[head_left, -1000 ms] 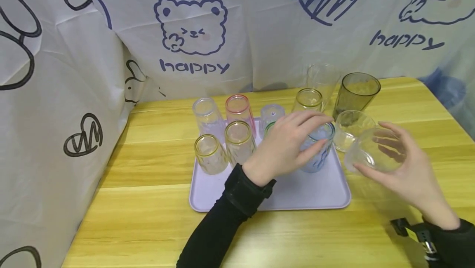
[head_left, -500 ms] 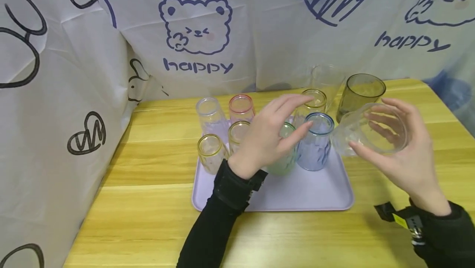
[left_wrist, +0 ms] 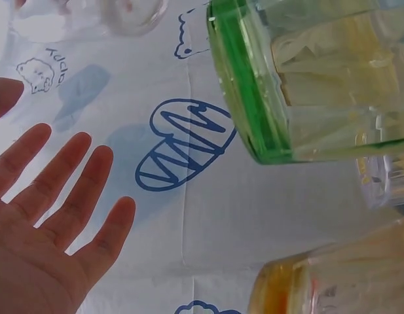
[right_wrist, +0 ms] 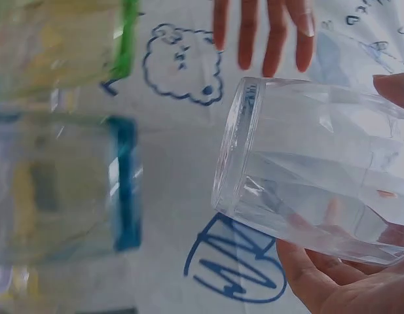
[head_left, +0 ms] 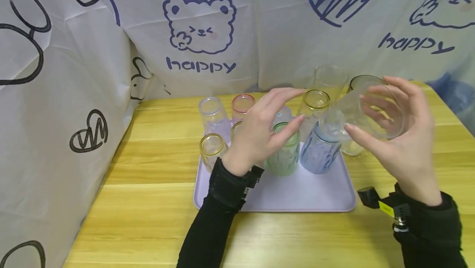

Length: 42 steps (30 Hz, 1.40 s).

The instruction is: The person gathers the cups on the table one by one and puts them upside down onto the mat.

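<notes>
My right hand (head_left: 412, 148) grips a clear faceted glass (head_left: 343, 113) by its side, thumb on one side and fingers on the other. Tilted in the air, the glass hangs at the upper part of a blue glass (head_left: 320, 152); in the right wrist view a gap shows between this clear glass (right_wrist: 313, 163) and the blue-rimmed glass (right_wrist: 64, 190). Fingers spread, my left hand (head_left: 256, 132) holds nothing above the lilac tray (head_left: 297, 200). Beside it stands a green glass (head_left: 283, 154), and the hand hides part of a yellow-rimmed glass behind it.
On the tray are also a yellow-rimmed glass (head_left: 212, 146), a pink-rimmed glass (head_left: 243, 105), a lavender glass (head_left: 213, 115) and a rear yellow-rimmed glass (head_left: 316, 99). Right of the tray stand a tall clear glass (head_left: 330, 80), a dark glass (head_left: 365, 79) and a low clear glass (head_left: 352, 148).
My right hand has lifted the clear glass up and leftward, from beside the tray to over its right edge. My left hand has drawn back left, uncovering the green and blue glasses.
</notes>
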### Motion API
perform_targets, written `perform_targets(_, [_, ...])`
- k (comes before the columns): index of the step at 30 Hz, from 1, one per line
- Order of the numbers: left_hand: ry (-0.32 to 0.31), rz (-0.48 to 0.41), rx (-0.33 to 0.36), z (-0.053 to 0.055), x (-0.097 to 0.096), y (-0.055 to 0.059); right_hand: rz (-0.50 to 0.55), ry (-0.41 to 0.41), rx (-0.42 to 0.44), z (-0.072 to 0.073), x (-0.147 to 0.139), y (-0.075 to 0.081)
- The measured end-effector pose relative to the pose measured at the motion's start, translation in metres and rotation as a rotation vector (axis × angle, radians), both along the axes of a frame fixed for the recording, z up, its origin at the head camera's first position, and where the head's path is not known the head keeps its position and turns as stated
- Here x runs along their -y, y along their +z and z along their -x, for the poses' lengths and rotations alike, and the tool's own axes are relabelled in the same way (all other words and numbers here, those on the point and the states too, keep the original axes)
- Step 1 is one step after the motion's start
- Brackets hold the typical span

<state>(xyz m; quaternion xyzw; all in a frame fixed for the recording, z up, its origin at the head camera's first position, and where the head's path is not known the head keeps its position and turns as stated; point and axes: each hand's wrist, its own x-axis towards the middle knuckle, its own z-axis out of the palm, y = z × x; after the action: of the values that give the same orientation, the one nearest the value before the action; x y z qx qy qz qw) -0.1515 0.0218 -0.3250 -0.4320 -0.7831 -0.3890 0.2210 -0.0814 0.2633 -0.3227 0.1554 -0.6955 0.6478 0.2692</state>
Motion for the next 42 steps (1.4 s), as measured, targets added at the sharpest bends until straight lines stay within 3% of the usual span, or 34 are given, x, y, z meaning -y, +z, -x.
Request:
perform_targets(3, [0.003,-0.011,-0.004,0.001,0.002,0.000,0.056,0.009,-0.003,0.003,0.008,0.005])
perform_targets(12, [-0.033,-0.048,0.037,-0.002,0.006,0.003,0.425,0.165,-0.065,0.019,0.032,0.004])
perform_targets(18, [-0.102,-0.040,0.062,-0.002,0.004,0.005,0.565,0.301,0.016,0.021,0.041,-0.004])
perform_targets(25, [-0.142,-0.076,0.048,-0.002,0.000,0.004,0.684,0.375,0.138,0.027,0.054,-0.014])
perform_targets(32, [-0.169,-0.115,0.007,-0.002,-0.006,0.003,0.811,0.530,0.227,0.028,0.064,-0.019])
perform_targets(38, [-0.157,-0.103,-0.023,-0.004,-0.009,0.001,0.844,0.507,0.340,0.024,0.072,-0.024])
perform_targets(42, [-0.144,-0.106,-0.033,-0.004,-0.008,0.001,0.817,0.539,0.356,0.026,0.076,-0.025])
